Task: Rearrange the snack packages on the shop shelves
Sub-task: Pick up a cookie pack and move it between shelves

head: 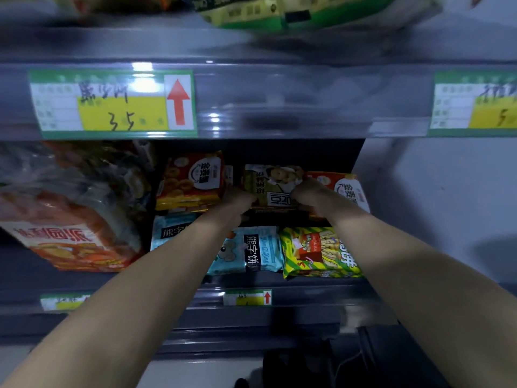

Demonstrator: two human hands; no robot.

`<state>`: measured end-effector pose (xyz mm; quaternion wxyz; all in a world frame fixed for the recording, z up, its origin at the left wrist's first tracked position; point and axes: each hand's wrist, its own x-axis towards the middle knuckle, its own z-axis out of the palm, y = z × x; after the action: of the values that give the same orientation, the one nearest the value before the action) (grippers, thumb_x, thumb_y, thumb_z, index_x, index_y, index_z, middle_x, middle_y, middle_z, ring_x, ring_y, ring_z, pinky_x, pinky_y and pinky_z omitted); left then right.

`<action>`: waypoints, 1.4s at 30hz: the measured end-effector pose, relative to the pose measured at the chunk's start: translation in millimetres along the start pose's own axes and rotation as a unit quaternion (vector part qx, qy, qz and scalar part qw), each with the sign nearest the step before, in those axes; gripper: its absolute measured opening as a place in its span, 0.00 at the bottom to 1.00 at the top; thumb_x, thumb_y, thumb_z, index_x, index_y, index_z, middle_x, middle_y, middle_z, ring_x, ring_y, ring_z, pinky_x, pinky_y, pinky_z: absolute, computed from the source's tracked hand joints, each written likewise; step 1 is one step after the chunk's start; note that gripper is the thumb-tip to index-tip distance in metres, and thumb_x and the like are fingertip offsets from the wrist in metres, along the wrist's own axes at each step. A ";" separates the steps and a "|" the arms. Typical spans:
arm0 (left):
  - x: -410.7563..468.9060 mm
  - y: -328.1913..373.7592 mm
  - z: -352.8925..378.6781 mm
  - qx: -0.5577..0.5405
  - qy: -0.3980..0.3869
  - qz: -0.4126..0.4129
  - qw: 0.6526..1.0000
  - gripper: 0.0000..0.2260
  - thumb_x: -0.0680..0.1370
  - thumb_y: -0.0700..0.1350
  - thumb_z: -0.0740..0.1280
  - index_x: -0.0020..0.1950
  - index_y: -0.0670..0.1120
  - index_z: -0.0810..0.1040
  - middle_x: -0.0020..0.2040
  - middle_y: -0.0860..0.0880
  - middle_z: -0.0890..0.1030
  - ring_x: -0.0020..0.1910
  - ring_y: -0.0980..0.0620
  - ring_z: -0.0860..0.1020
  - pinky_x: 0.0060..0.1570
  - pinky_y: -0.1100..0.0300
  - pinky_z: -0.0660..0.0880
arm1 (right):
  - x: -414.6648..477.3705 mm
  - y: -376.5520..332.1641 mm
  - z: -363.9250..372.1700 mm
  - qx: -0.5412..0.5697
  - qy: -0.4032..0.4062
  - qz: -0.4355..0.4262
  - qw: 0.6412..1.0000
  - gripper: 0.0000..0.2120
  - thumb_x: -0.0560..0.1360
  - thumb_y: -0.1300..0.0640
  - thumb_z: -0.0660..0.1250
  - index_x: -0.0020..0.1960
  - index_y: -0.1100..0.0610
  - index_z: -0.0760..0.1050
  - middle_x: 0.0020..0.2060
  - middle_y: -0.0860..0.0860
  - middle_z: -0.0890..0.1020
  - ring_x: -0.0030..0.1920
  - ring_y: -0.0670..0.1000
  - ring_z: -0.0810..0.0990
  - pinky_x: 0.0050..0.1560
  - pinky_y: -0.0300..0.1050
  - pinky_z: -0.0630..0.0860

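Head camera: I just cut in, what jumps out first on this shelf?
Both hands meet at mid-shelf: the left hand and right hand grip a brown-green snack packet between two red packets. On the shelf edge above, at upper left, sits a big price tag with a red arrow pointing up. In front of the held packet lie blue bear-biscuit packets and a yellow-green packet.

Both forearms are bare all the way up to where the frame cuts them off, no sleeve showing on either side. No watch, bracelet or ring that I can spot, and no gloves on the left hand [233,201] or the right hand [310,196]. Shot's a bit blurry though.
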<state>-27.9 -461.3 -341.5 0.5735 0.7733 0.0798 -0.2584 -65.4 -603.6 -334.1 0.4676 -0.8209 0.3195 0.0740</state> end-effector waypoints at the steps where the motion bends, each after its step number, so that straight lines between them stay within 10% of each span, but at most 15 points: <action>1: 1.6 0.5 -0.3 -0.017 0.004 -0.005 1.000 0.13 0.78 0.35 0.62 0.63 0.39 0.69 0.50 0.43 0.74 0.46 0.48 0.73 0.44 0.55 0.75 | 1.8 -0.2 0.3 0.011 0.000 0.002 1.000 0.06 0.78 0.59 0.60 0.51 0.60 0.74 0.45 0.58 0.78 0.51 0.59 0.80 0.45 0.49 0.75; 6: 6.4 3.1 1.5 -0.066 0.006 -0.005 0.998 0.19 0.77 0.32 0.62 0.68 0.39 0.66 0.65 0.40 0.72 0.61 0.44 0.72 0.52 0.58 0.74 | 12.6 2.6 -2.4 0.051 0.010 0.023 0.998 0.07 0.77 0.60 0.60 0.40 0.57 0.70 0.38 0.56 0.76 0.47 0.57 0.78 0.32 0.43 0.67; 11: 9.9 1.2 0.4 -0.048 0.016 -0.012 0.999 0.17 0.78 0.31 0.61 0.67 0.38 0.68 0.64 0.39 0.72 0.57 0.44 0.74 0.49 0.57 0.76 | 17.7 1.8 -2.2 0.110 -0.005 0.046 0.993 0.04 0.78 0.65 0.60 0.51 0.63 0.72 0.49 0.61 0.78 0.53 0.59 0.80 0.55 0.51 0.78; 17: 9.1 -3.2 -1.2 -0.033 0.028 -0.025 0.999 0.19 0.78 0.32 0.60 0.69 0.41 0.68 0.65 0.39 0.73 0.58 0.43 0.76 0.40 0.60 0.78 | 14.1 -3.1 1.1 0.105 -0.001 0.052 0.993 0.03 0.78 0.63 0.62 0.46 0.62 0.71 0.41 0.56 0.77 0.40 0.52 0.78 0.27 0.34 0.75; 21: 3.7 4.5 -2.0 -0.025 0.027 0.022 0.999 0.18 0.79 0.36 0.60 0.68 0.44 0.64 0.63 0.44 0.70 0.58 0.42 0.74 0.38 0.55 0.78 | 16.7 -4.8 4.9 0.131 -0.016 0.054 0.990 0.14 0.77 0.62 0.64 0.62 0.63 0.72 0.56 0.60 0.79 0.51 0.57 0.81 0.43 0.45 0.80; 27: -4.3 10.9 -4.1 -0.054 0.048 0.044 0.996 0.08 0.78 0.33 0.60 0.52 0.45 0.66 0.56 0.45 0.70 0.53 0.45 0.72 0.43 0.53 0.78 | 10.1 -11.0 7.2 0.090 -0.004 0.052 0.995 0.19 0.77 0.69 0.60 0.67 0.63 0.68 0.43 0.61 0.77 0.44 0.58 0.79 0.34 0.45 0.78; 32: -15.9 12.5 -14.8 -0.103 0.060 0.059 0.991 0.10 0.75 0.33 0.64 0.52 0.44 0.67 0.56 0.41 0.74 0.54 0.43 0.76 0.36 0.55 0.79 | 6.1 -7.7 3.1 0.090 0.018 0.039 0.995 0.23 0.71 0.69 0.67 0.65 0.66 0.70 0.54 0.64 0.79 0.54 0.62 0.79 0.57 0.59 0.77; 38: -37.4 20.9 -35.4 -0.151 0.050 0.107 0.981 0.10 0.75 0.32 0.64 0.46 0.47 0.70 0.50 0.44 0.75 0.51 0.46 0.77 0.37 0.57 0.79 | -36.3 -24.5 0.9 0.062 0.075 -0.017 0.995 0.20 0.75 0.58 0.66 0.66 0.63 0.70 0.47 0.55 0.75 0.39 0.51 0.74 0.29 0.37 0.68; 42: -55.7 24.0 -56.6 -0.196 0.006 0.116 0.974 0.11 0.75 0.32 0.64 0.57 0.39 0.73 0.56 0.40 0.79 0.52 0.45 0.79 0.35 0.57 0.82 | -61.9 -32.7 5.8 0.137 0.081 -0.074 0.984 0.22 0.73 0.59 0.67 0.67 0.55 0.71 0.55 0.55 0.81 0.49 0.52 0.80 0.42 0.39 0.76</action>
<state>-47.9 -407.0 -282.1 0.7394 0.6515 0.0419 -0.1648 -93.5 -559.0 -287.7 0.5520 -0.7740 0.3017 -0.0723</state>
